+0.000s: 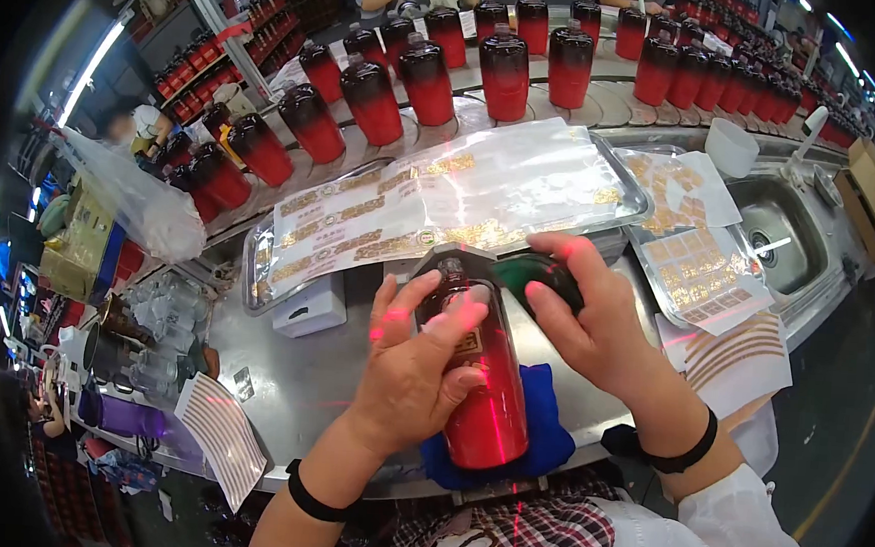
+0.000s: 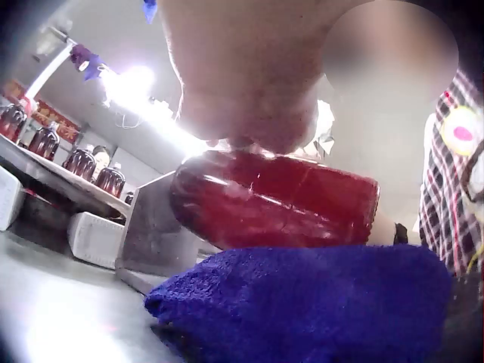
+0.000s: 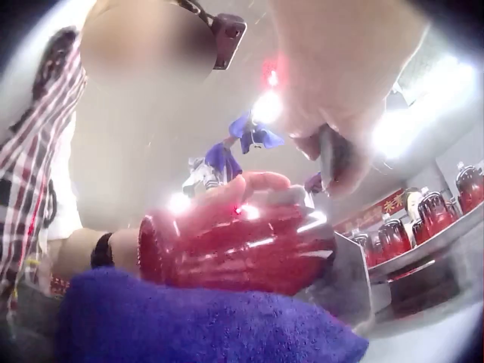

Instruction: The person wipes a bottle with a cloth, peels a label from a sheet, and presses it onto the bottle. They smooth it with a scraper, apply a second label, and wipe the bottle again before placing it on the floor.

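A glossy red bottle (image 1: 487, 407) with a dark shoulder lies on a folded blue cloth (image 1: 549, 411), its neck pointing away from me. A small gold-framed label (image 1: 468, 343) shows on its upper face, partly hidden by fingers. My left hand (image 1: 401, 387) rests on the bottle, fingers spread over the label area and thumb on the glass. In the right wrist view, left fingers (image 3: 261, 184) lie along the top of the bottle. My right hand (image 1: 605, 324) grips a dark green, rounded flat piece (image 1: 543, 276) between thumb and fingers, beside the bottle's neck.
Behind the bottle, a metal tray (image 1: 635, 190) carries sheets of gold decals (image 1: 441, 209). Several red-and-black bottles (image 1: 503, 72) stand along the conveyor. To the right are another decal sheet (image 1: 703, 270) and a sink (image 1: 785, 235); striped strips (image 1: 222, 441) lie at left.
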A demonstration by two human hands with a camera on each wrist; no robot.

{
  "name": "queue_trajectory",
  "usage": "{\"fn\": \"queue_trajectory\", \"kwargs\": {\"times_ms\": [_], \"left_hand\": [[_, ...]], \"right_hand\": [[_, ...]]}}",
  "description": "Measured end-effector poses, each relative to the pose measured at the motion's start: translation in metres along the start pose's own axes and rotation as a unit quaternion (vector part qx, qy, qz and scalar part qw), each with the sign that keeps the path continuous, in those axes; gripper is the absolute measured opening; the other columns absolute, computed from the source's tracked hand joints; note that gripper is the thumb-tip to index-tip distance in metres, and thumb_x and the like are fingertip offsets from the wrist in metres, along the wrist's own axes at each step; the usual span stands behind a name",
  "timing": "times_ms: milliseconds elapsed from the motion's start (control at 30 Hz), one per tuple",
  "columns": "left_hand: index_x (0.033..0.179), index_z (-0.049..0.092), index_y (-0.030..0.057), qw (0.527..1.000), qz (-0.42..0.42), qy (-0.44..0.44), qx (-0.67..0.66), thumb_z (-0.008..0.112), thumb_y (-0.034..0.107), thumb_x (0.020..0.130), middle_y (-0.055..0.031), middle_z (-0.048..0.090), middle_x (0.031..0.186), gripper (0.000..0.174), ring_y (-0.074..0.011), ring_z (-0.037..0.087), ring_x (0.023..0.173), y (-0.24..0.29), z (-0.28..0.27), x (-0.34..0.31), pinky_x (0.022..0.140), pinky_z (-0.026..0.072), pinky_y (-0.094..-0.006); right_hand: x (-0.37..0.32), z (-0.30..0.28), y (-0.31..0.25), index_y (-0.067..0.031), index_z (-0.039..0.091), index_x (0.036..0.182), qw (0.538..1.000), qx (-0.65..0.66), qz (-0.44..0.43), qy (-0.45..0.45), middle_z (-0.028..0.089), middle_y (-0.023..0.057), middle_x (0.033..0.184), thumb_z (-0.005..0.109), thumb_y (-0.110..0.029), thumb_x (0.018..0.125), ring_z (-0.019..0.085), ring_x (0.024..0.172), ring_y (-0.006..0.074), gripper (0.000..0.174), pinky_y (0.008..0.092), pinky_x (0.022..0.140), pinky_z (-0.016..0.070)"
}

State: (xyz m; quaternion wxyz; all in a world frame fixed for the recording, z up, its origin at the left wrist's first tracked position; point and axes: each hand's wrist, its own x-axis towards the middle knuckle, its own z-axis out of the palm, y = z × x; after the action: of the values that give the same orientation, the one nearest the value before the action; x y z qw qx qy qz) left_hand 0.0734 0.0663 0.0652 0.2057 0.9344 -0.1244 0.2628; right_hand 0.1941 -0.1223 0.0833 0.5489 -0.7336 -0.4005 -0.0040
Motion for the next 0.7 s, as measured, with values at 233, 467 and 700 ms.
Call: {"fn": "queue_trajectory", "kwargs": {"times_ms": [233, 467, 700], "left_hand": [[0.137, 0.047, -0.0014, 0.993, -0.093, 0.074, -0.025, 0.053, 0.033, 0.1, -0.0197, 0.055, 0.132, 0.051, -0.0359, 0.044, 0.128, 0.001, 0.004, -0.019, 0.11, 0.0319, -0.0507], [0.143, 0.037, -0.0052, 0.966, -0.187, 0.095, -0.154, 0.05, 0.028, 0.102, -0.025, 0.045, 0.136, 0.054, -0.0319, 0.046, 0.126, 0.004, 0.006, -0.027, 0.101, 0.0414, -0.0393], [0.145, 0.036, -0.006, 0.979, -0.142, 0.112, -0.092, 0.048, 0.038, 0.102, -0.0204, 0.053, 0.137, 0.063, -0.0325, 0.044, 0.128, 0.007, 0.003, -0.031, 0.11, 0.0308, -0.0434]], "right_hand": [[0.034, 0.012, 0.012, 0.0016, 0.057, 0.106, 0.997, -0.032, -0.025, -0.069, 0.066, 0.0207, 0.081, 0.063, -0.016, 0.087, 0.067, 0.078, 0.0392, 0.027, 0.0425, 0.071, 0.0526], [0.042, 0.019, -0.001, -0.0051, 0.06, 0.096, 0.982, -0.094, -0.133, -0.093, 0.063, 0.0147, 0.081, 0.066, -0.013, 0.081, 0.064, 0.079, 0.0333, 0.018, 0.0425, 0.07, 0.0499], [-0.016, 0.006, -0.023, -0.0114, 0.064, 0.1, 0.942, 0.023, -0.23, -0.243, 0.056, 0.0043, 0.085, 0.073, -0.016, 0.079, 0.058, 0.079, 0.0198, 0.024, 0.0349, 0.068, 0.0441]]}}
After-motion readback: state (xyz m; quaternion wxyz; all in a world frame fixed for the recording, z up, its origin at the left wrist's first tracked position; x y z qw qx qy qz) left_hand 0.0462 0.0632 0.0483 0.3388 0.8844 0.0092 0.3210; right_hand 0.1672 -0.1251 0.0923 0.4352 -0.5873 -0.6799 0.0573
